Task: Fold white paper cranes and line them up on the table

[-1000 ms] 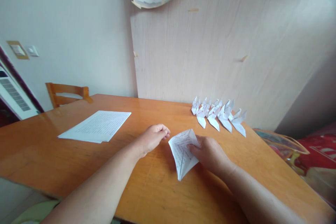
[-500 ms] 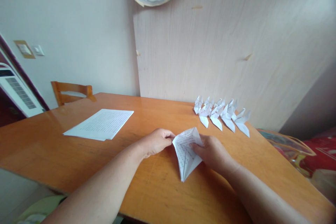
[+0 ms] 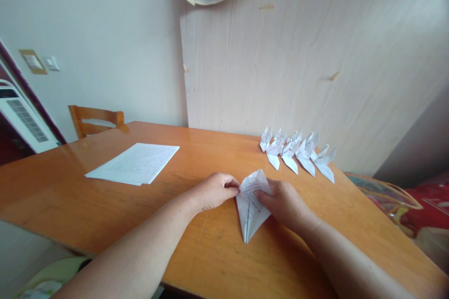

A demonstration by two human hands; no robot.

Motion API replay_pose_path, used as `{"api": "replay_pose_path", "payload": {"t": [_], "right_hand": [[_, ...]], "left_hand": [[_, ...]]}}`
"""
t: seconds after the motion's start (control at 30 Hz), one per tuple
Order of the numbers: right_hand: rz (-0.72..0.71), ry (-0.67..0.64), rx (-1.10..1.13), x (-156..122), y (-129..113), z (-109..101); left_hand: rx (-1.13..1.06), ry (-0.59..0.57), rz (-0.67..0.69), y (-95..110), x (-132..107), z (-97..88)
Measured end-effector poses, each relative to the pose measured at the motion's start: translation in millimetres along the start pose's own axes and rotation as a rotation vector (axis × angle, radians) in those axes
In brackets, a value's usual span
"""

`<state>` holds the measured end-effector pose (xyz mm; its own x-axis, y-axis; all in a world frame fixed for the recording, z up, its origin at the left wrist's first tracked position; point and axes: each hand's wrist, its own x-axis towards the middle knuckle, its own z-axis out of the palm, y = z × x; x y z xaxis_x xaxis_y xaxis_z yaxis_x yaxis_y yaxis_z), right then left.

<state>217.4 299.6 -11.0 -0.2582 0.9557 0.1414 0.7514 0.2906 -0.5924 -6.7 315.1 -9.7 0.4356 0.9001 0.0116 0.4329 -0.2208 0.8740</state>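
Note:
A partly folded sheet of printed paper [image 3: 253,224], shaped like a kite with a point toward me, is held between my hands just over the table. My right hand [image 3: 286,201] grips its right side, with the thumb lying on the printed face and the fingers hidden behind. At the left corner, my left hand [image 3: 219,190] pinches the paper's edge between thumb and fingertips. Several folded paper cranes [image 3: 305,156] stand in rows toward the back right of the table.
A stack of printed sheets [image 3: 135,163] lies on the left of the wooden table [image 3: 196,261]. Behind the table's far left corner is a wooden chair [image 3: 96,119]. A panelled wall [image 3: 245,70] borders the back, and red items [image 3: 428,205] sit beyond the right edge.
My left hand has moved slightly right, bringing the paper's left corner inward, so the paper looks narrower. The right hand keeps its grip.

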Motion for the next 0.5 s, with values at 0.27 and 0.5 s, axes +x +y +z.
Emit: {"api": "replay_pose_path", "payload": {"t": [0.27,0.5], "right_hand": [[0.007,-0.008,-0.015,-1,-1,-1],[-0.014,-0.003,0.012,0,0,1]], "left_hand": [[0.177,0.059,0.056,-7,6,3.7],[0.373,0.145,0.104,-12,9,8.3]]}}
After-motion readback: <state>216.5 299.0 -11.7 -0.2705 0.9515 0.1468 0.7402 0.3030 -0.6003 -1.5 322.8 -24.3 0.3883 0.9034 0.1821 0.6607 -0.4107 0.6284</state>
